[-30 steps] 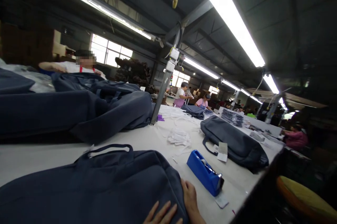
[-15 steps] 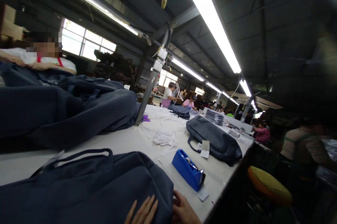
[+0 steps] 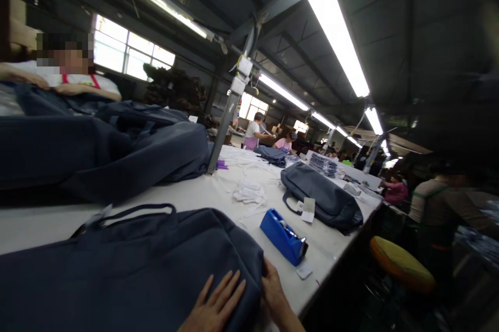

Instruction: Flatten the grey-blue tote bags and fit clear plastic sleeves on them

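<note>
A dark blue fabric bag (image 3: 156, 264) lies on the white table in front of me, its carry handle (image 3: 144, 208) standing up along the far side. My left hand (image 3: 214, 303) rests flat on the bag near its right end, fingers spread. At the bag's right end, my right hand (image 3: 275, 290) is curled against the edge, with its fingertips partly hidden behind the fabric. Just beyond that hand stands a blue tape dispenser (image 3: 283, 236), and a small white label (image 3: 304, 270) lies by its base.
Another dark bag (image 3: 319, 194) with a paper tag (image 3: 307, 210) lies farther along the table (image 3: 327, 256). White strips (image 3: 249, 193) sit near a metal post (image 3: 224, 134). A co-worker (image 3: 78, 82) handles dark bags (image 3: 163, 150) at left. A yellow stool (image 3: 401, 262) stands at right.
The view has tilted slightly down and left, so most things appear higher and farther right. Both hands have moved a little forward along the bag's right end.
</note>
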`<state>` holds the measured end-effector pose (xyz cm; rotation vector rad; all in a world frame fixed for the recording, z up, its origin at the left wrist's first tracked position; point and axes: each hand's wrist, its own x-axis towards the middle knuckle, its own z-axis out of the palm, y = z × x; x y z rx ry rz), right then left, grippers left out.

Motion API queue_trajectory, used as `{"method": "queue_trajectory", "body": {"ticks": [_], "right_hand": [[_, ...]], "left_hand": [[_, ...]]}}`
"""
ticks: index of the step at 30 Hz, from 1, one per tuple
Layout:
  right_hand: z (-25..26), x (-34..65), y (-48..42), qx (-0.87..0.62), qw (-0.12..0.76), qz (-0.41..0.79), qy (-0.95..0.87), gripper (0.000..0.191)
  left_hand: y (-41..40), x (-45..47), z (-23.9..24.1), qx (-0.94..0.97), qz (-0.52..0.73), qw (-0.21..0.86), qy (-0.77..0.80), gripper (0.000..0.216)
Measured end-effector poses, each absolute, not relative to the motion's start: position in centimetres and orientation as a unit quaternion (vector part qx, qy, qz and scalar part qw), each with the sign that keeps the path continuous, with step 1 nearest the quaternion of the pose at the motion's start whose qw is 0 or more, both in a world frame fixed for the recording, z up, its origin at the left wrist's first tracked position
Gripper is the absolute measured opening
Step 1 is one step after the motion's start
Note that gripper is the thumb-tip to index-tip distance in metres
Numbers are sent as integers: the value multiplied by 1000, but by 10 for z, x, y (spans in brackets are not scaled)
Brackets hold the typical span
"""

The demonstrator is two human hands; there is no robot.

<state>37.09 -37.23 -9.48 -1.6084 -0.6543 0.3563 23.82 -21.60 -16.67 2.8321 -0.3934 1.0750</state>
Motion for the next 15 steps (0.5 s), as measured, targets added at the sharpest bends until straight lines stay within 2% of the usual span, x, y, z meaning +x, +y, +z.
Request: {"method": "queue_trajectory", "body": {"ticks": [3, 5, 7, 8, 12, 15], "right_hand": [[-90, 380, -389, -756, 576, 190, -246, 52], [-76, 387, -391, -833, 502, 54, -229, 58], [-63, 391, -382, -848, 411, -118, -312, 61], [-60, 390, -374, -837, 365, -147, -380, 59], [-96, 385, -349, -754, 220, -92, -612, 51], [-145, 399, -346, -708, 230, -72, -664, 48]], "left_hand": [[-220, 212, -130, 958, 192, 148, -151, 93], [-218, 202, -112, 954, 137, 220, -151, 91], [-215, 196, -102, 943, 123, 266, -155, 85], [-214, 195, -100, 939, 129, 278, -155, 82], [-220, 203, -105, 952, 141, 238, -131, 71], [-221, 210, -116, 971, 120, 173, -113, 50]]}}
